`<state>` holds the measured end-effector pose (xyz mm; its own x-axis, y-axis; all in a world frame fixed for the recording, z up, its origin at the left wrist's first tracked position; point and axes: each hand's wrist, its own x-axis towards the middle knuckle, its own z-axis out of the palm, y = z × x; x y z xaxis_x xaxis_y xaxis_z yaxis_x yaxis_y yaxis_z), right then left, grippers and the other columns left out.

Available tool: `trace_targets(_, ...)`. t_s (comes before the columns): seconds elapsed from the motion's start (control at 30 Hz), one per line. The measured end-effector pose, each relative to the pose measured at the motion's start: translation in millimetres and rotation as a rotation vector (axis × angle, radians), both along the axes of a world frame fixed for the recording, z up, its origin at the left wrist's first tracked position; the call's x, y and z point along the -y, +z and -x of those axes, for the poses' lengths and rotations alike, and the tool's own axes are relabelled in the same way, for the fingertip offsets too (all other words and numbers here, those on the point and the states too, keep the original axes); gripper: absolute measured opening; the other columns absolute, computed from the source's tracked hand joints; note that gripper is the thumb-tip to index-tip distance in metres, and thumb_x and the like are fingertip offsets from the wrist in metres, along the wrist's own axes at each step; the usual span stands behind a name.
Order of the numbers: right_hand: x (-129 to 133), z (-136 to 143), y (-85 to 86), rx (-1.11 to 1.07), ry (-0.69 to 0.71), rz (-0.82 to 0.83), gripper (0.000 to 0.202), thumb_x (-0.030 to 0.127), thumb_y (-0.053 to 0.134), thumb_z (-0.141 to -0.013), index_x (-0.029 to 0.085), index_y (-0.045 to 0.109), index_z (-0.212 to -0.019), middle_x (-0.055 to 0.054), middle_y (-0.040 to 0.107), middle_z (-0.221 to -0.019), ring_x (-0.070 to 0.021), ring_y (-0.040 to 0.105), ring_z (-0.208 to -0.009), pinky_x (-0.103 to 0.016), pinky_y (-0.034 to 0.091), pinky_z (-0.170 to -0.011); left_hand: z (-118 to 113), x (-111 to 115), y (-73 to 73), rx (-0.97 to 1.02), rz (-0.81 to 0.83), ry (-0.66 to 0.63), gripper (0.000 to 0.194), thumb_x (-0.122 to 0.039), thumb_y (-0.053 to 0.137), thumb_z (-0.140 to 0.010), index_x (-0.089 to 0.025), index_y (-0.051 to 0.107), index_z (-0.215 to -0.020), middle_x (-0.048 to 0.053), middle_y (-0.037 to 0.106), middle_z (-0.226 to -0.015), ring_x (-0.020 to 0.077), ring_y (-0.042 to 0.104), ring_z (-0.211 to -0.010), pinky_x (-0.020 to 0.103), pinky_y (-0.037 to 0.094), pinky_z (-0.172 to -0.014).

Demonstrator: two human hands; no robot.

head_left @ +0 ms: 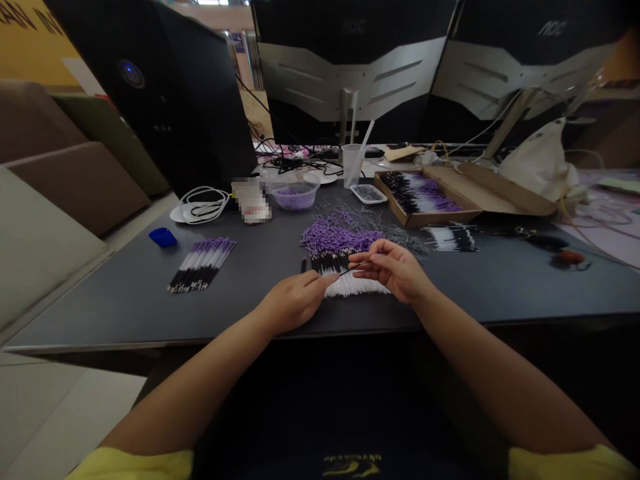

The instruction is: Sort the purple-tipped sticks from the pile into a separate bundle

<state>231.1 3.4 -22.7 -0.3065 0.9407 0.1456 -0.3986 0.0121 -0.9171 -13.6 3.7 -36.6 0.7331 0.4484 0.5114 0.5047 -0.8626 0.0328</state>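
Over the near middle of the desk, my left hand (295, 300) is closed, pinching one end of a thin dark pen refill (351, 267). My right hand (397, 270) has its thumb and fingers at the refill's other end, with the tip hidden among them. Beneath both hands lies a row of black-and-white pen refills (350, 288), side by side. Just beyond it is a heap of small purple tubes (333, 235), with loose grey pieces (400, 235) to its right, too small to make out.
To the left are a bundle of purple-ended refills (203, 265) and a blue cup-like piece (163, 237). A plastic bowl (296, 195), a small white tray (369, 194), a plastic cup (351, 167) and a cardboard box of refills (440, 219) stand behind. Monitors (350, 67) line the back.
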Motion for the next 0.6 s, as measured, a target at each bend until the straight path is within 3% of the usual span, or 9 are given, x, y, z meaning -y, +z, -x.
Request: trace_targets(0.6,1.5,-0.7,-1.9,0.044,-0.021,-0.07,0.021,0.032,0.069,-0.08,0.022,0.052,-0.083,-0.003,0.073,-0.096,-0.02,0.07,-0.092,-0.044,0.056,-0.086,0.5,-0.6,-2.2,-0.007,0.027,0.003,0.036,-0.016,0.042,-0.092,-0.018,0.051,-0.127,0.005,0.059,-0.09,0.0136,0.057,-0.074,0.024,0.047,-0.068)
